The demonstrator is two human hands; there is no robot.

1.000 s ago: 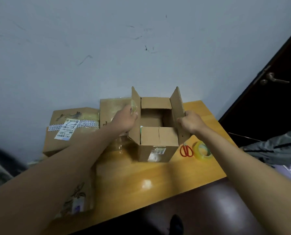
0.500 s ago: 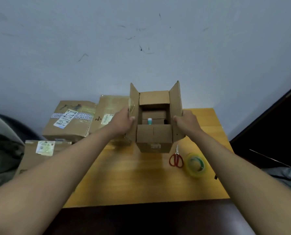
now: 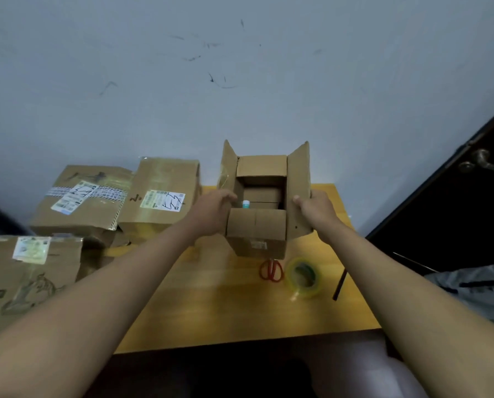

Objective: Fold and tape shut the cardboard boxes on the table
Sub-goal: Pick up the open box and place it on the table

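So from my feed, the left hand (image 3: 214,212) is curled around the left side flap of the open cardboard box (image 3: 257,239), fingers hooked at the flap's inner edge. The right hand (image 3: 316,209) grips the right side flap from outside, thumb on the inner face. Both side flaps stand up, tilted slightly outward. The near and far short flaps are folded partway in, and there's something with a teal cap (image 3: 245,203) inside, can't make out what.

The box sits toward the back of the yellow wooden table (image 3: 211,311), near the wall. Just in front of it are red-handled scissors (image 3: 271,271), with a roll of clear tape (image 3: 303,278) right beside them. Off to the left, three taped boxes: one with a white label (image 3: 161,193), one with striped tape (image 3: 82,196), one nearest me (image 3: 30,277).
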